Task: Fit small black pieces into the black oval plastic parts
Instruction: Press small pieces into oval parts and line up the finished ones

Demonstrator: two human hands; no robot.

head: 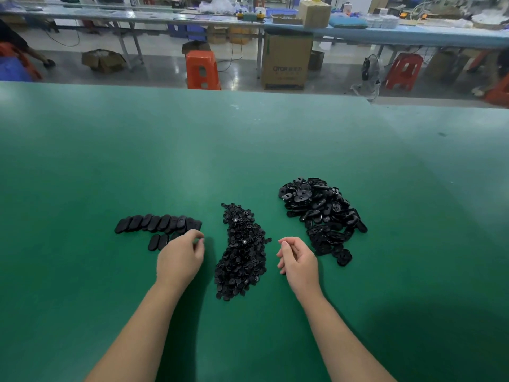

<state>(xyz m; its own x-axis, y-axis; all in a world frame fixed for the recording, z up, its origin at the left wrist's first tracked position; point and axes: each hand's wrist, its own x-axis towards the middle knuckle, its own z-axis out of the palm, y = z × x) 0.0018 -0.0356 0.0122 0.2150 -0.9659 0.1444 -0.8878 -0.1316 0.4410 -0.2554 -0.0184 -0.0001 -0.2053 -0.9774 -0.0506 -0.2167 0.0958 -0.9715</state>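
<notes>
A long heap of small black pieces (242, 252) lies on the green table between my hands. To its right is a loose pile of black oval plastic parts (322, 213). On the left, a neat row of oval parts (158, 224) lies overlapping, with a short second row (157, 242) in front of it. My left hand (180, 259) hovers at the right end of that second row with its fingers curled; whether it holds anything is hidden. My right hand (298, 261) hangs loosely curled between the heap and the pile, with nothing in it.
The green table (248, 150) stretches far ahead and to both sides. Beyond its far edge are an orange stool (202, 69), a cardboard box (286, 60), a red stool (403, 70) and long workbenches with clutter.
</notes>
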